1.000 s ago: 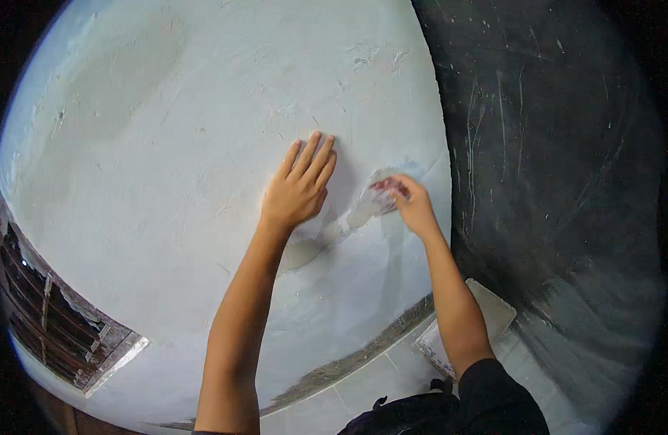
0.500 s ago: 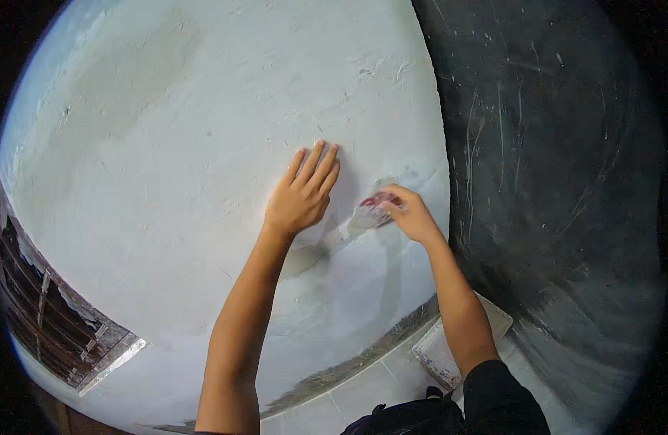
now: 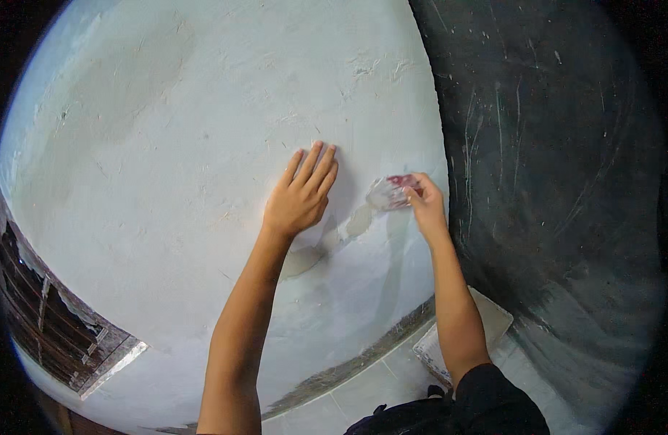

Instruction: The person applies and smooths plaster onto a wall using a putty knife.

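Observation:
My left hand (image 3: pixel 300 192) lies flat on the pale plastered wall (image 3: pixel 203 275), fingers stretched and a little apart, holding nothing. To its right, my right hand (image 3: pixel 427 203) pinches a small see-through whitish piece with a dark red part (image 3: pixel 389 193) against or very near the wall. Motion blurs this piece, so I cannot tell its exact kind. Just below and left of it shows a damp-looking grey filler patch (image 3: pixel 359 220). A second, larger grey patch (image 3: pixel 303 259) sits below my left hand, partly behind the wrist.
A dark, scratched wall (image 3: pixel 551 145) meets the pale one on the right. At lower left is a dark window with bars (image 3: pixel 44 304). A white box (image 3: pixel 497 319) stands on the tiled floor (image 3: pixel 334 406) beside my right forearm. Rough, unpainted plaster (image 3: pixel 348 362) runs along the wall's base.
My right hand has moved a little up and to the right with the whitish and red piece, uncovering more of the grey patch. My left hand stays in place on the wall.

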Demonstrator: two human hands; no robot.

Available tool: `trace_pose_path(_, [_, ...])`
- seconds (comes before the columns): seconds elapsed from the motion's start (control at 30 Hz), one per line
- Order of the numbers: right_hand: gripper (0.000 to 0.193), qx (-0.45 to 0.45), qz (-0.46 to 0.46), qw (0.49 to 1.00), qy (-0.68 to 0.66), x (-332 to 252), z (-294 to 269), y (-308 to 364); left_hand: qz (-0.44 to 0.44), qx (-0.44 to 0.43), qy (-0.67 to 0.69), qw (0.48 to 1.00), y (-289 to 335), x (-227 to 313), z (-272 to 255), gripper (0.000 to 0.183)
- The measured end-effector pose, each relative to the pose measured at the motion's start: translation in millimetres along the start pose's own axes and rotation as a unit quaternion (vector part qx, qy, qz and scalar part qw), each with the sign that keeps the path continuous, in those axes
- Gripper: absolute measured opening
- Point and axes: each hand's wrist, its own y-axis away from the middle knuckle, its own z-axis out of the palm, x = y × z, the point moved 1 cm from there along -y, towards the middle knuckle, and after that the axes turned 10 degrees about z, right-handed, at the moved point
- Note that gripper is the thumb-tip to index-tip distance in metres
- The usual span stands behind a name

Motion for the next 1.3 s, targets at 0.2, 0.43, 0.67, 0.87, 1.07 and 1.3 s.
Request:
trace_pose_path(0.2, [0.023,0.019,0.028,0.999,0.003,22.5,9.4,3.1,-0.001,0.012,0.006,1.0,2.4,-1.2,1.7,0.054])
trace_pose_path(0.43, [0.02,0.019,0.035,0.998,-0.041,46.5,31.6,35.0,-0.007,0.012,0.006,1.0,2.4,-2.2,-2.0,0.051])
trace_pose_path(0.67, [0.032,0.159,0.054,0.956,-0.24,68.7,19.8,34.4,-0.01,0.02,0.009,1.0,3.7,-3.5,1.6,0.051])
trace_pose_path(0.87, [0.028,0.16,0.081,0.951,-0.253,77.2,27.2,32.6,-0.003,0.031,0.023,0.999,3.7,-0.7,3.9,0.05])
trace_pose_path(1.07, [0.032,0.08,0.091,0.971,-0.208,74.1,40.6,44.1,-0.004,0.021,0.009,1.0,5.8,-0.6,0.6,0.05])
trace_pose_path(1.3, [0.034,0.17,0.083,0.952,-0.242,64.6,30.9,48.1,-0.002,0.027,0.005,1.0,6.6,-3.0,1.5,0.049])
